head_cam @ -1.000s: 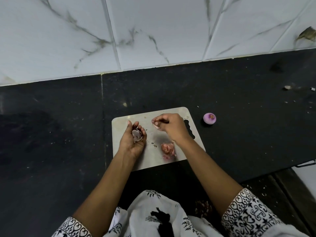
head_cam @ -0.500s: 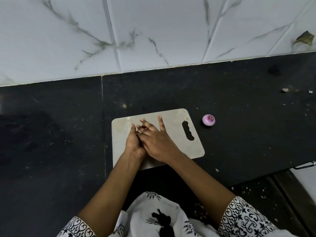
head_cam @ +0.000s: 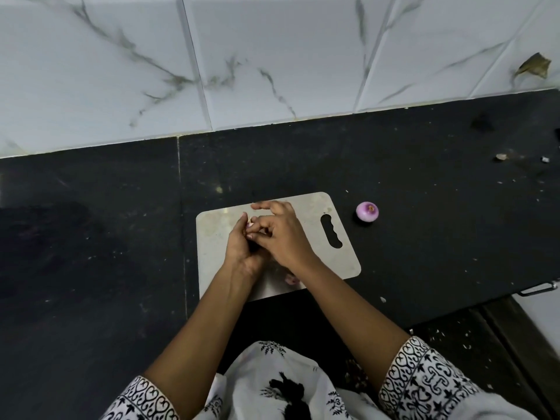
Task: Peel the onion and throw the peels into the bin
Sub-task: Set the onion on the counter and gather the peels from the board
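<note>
You are holding both forearms forward, with the hands touching each other. Your left hand (head_cam: 239, 248) is curling its fingers around a small onion (head_cam: 249, 225), which is mostly hidden. Your right hand (head_cam: 283, 237) is lying across it, with bent fingers reaching into the left palm and one finger pointing forward. I cannot tell if the right hand is pinching anything.

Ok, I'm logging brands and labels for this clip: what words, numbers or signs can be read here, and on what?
None: there is no readable text in this view.
The cutting board is unmarked, the purple onion on the counter has no sticker, the sleeves carry only black scrollwork, and the wall tiles show only grey veining.
</note>
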The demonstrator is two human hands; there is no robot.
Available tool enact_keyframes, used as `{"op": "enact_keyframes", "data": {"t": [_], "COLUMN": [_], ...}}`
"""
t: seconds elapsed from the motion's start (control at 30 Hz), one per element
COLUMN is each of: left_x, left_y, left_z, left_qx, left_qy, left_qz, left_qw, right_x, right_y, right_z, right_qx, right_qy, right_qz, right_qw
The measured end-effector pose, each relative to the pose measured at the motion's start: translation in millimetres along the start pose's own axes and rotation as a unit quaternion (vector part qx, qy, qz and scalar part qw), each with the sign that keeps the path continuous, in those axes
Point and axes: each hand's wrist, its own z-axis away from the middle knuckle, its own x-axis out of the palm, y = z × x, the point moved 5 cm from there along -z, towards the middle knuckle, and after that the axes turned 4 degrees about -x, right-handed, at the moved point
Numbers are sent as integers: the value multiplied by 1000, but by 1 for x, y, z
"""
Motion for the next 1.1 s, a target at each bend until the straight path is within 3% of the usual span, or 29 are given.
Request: {"op": "enact_keyframes", "data": {"t": [0.1, 0.2, 0.27, 0.33, 0.4, 0.47, 0.57, 0.73, 1.0, 1.1], "left_x": [-4, -15, -20, -19, -16, -21, -28, -26, -27, -24], "left_y": [3, 11, 22, 30, 34, 38, 42, 40, 42, 38], "left_z": [-5, -11, -14, -7, 0, 3, 4, 7, 9, 12], "left_qx": [18, 31, 46, 70, 75, 71, 69, 68, 75, 73], "left_qy": [12, 43, 63, 80, 74, 68, 68, 67, 73, 79], "left_qz": [-22, -33, -22, -12, -5, -2, 13, 27, 32, 48], "left_qw": [1000, 998, 997, 994, 994, 995, 995, 995, 994, 993], "right_x": [2, 1, -13, -40, -60, -66, -56, -17, 17, 6], "right_y": [-9, -17, -18, -8, 17, 48, 68, 48, 29, 33], "right_z": [1, 1, 3, 5, 9, 23, 55, 68, 55, 40], "right_qx": [-47, -105, -61, 5, 68, 147, 202, 124, -54, -23], "right_qy": [26, -64, -101, -38, -42, -130, -210, -119, -92, -76], "right_qz": [64, 131, 14, -73, -2, 90, 106, 95, 224, 200], "right_qw": [997, 984, 993, 997, 997, 976, 951, 980, 969, 976]}}
